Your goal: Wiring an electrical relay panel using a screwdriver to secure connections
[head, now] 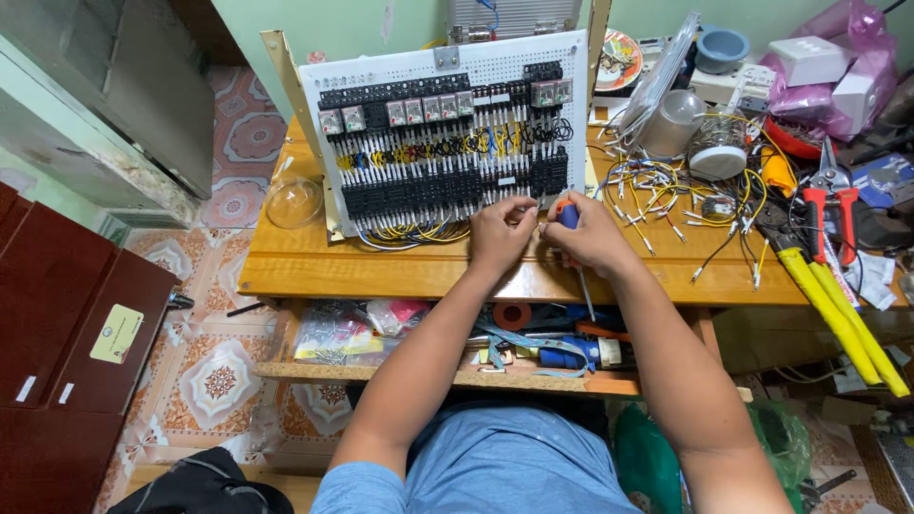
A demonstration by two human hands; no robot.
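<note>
Reaching forward over the wooden table (314, 266), I have both forearms stretched up from the bottom of the frame and meeting near the centre, elbows spread wide over my blue shirt. My left hand (500, 231) is curled knuckles up, its fingertips pinched together against the lower right edge of the white perforated panel (443, 133); whether they nip a wire end there I cannot tell. My right hand (592, 235) sits just beside it, clenched around a screwdriver (569, 218) whose blue and orange handle pokes out above my fingers; a thin shaft shows below the hand, running down past the table edge. The wrist is bent inward, so both hands almost touch. The panel stands tilted back in the upper middle of the frame, carrying rows of black terminal blocks, clear relays and loops of yellow, blue and black wiring. To its right, in the upper right of the frame, lies a tangle of loose wires (666, 195) beside a clear jar (669, 124), with red-handled pliers (830, 205) and a long yellow-handled cutter (838, 305) further right. A clear plastic dome (294, 202) rests on the table's left end. Under the table top, a shelf (381, 373) holds bags and tape rolls. A dark red cabinet (67, 324) fills the left side of the frame over the patterned floor tiles.
</note>
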